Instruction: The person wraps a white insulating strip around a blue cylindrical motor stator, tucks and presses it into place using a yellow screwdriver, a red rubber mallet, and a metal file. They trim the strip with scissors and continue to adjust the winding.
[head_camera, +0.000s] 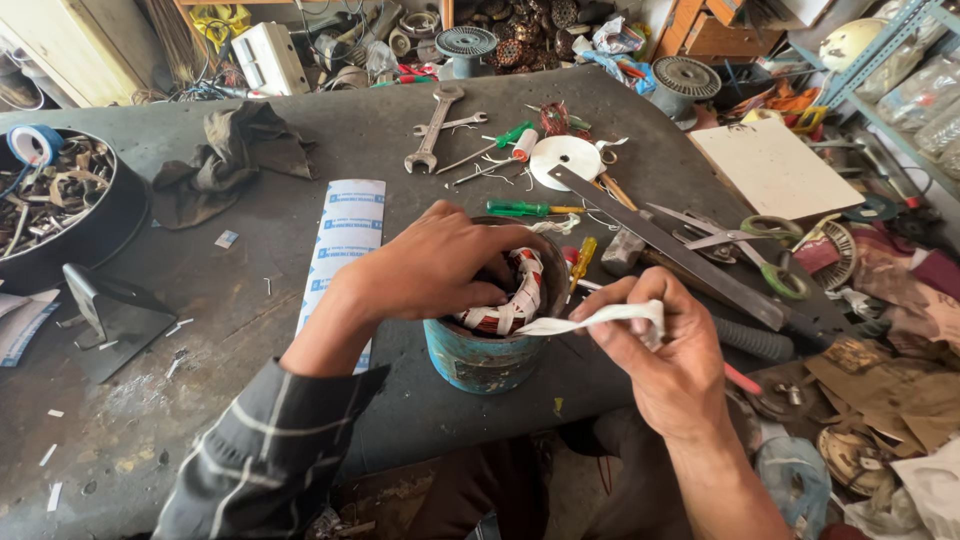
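Note:
A worn blue metal motor shell (485, 360) stands upright on the dark workbench (260, 330) in front of me. Inside it, the coil winding (520, 295) is wrapped in white and red tape. My left hand (430, 265) rests on the shell's top rim, fingers curled down into the opening. My right hand (665, 350) is just to the right of the shell and pinches a white strip of tape (590, 320) that runs toward the rim.
A long strip of printed white paper (345, 245) lies left of the shell. Wrenches (432, 130), green screwdrivers (525, 208), a white disc (565, 158), a metal ruler (660, 245) and scissors (745, 245) lie behind and right. A rag (230, 150) and black tub of scrap (60, 200) sit left.

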